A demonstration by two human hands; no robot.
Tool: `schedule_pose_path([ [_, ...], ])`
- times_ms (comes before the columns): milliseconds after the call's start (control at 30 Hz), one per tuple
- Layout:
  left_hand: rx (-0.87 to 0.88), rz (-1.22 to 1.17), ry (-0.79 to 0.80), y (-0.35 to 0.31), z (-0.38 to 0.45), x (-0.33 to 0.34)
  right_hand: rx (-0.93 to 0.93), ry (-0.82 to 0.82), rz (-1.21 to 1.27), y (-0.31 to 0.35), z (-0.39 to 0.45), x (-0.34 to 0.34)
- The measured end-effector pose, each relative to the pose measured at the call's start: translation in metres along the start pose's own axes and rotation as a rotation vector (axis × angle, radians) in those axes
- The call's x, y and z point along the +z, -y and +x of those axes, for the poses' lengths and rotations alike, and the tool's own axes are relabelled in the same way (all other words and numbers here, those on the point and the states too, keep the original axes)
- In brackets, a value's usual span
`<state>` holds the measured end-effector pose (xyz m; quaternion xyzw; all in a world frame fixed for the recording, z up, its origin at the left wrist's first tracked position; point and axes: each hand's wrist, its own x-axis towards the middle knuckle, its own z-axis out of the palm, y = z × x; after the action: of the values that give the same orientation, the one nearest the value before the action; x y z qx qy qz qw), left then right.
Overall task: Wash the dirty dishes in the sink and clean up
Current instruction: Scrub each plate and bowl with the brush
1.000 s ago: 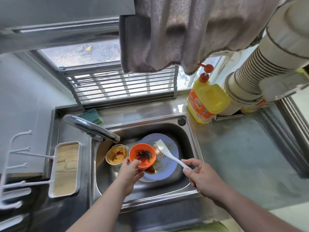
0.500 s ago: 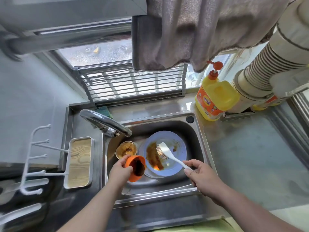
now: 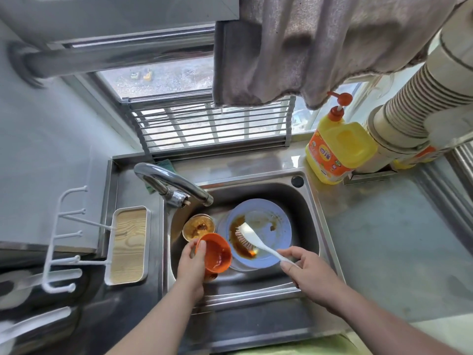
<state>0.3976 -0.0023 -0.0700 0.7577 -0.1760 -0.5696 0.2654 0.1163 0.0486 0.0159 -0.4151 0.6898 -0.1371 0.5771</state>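
Three soiled dishes remain in the sink (image 3: 311,201); no water is seen running from the tap (image 3: 176,184). Largest is the blue plate (image 3: 277,221), lying flat on the basin floor atop another plate and smeared with brown sauce. The right hand (image 3: 311,274) is clamped on the white handle of the dish brush (image 3: 252,239), its bristles resting in the sauce. Risk: dry scrubbing may only spread the residue or flick it onto the surface (image 3: 384,239). The left hand (image 3: 192,265) grips the orange bowl (image 3: 216,253) by its rim, tilted, with sauce inside. Risk: a greasy rim could slip, or the contents could spill past the basin edge. The small metal bowl (image 3: 198,226) sits just beside it, at risk of being knocked.
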Motion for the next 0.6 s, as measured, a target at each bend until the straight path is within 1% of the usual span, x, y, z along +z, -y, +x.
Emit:
schedule_pose_path([
  [33, -0.107, -0.168, 0.049, -0.003, 0.000, 0.004, -0.016, 0.013, -0.029, 0.002, -0.001, 0.000],
  [67, -0.165, -0.267, 0.100, -0.006, -0.002, 0.008, -0.033, 0.031, -0.052, 0.006, -0.003, 0.000],
  [133, -0.194, -0.327, 0.202, -0.013, -0.007, 0.016, -0.056, 0.063, -0.148, 0.016, -0.005, 0.001],
  [233, -0.189, -0.272, 0.281, -0.022, -0.014, 0.032, -0.082, 0.091, -0.384, 0.036, -0.007, 0.005],
  [300, -0.208, -0.227, 0.292, -0.026, -0.019, 0.042, -0.101, 0.098, -0.481, 0.054, -0.006, 0.006],
  [333, -0.239, -0.219, 0.287, -0.029, -0.022, 0.047, -0.121, 0.074, -0.565, 0.061, -0.005, 0.004],
  [400, -0.273, -0.192, 0.288, -0.034, -0.025, 0.053, -0.174, -0.018, -0.845, 0.066, 0.000, -0.004],
  [433, -0.242, -0.155, 0.297, -0.038, -0.024, 0.055, -0.169, -0.040, -0.950, 0.064, 0.000, -0.006],
  [467, -0.189, -0.116, 0.305, -0.041, -0.021, 0.057, -0.142, -0.041, -0.995, 0.060, -0.001, -0.006],
  [500, -0.134, -0.087, 0.304, -0.045, -0.019, 0.060, -0.101, -0.024, -0.970, 0.057, -0.004, -0.002],
  [533, -0.082, -0.074, 0.287, -0.047, -0.017, 0.064, -0.053, 0.009, -0.868, 0.054, -0.007, 0.002],
  [600, -0.011, -0.050, 0.213, -0.045, -0.017, 0.073, 0.050, 0.081, -0.501, 0.061, -0.011, 0.010],
])
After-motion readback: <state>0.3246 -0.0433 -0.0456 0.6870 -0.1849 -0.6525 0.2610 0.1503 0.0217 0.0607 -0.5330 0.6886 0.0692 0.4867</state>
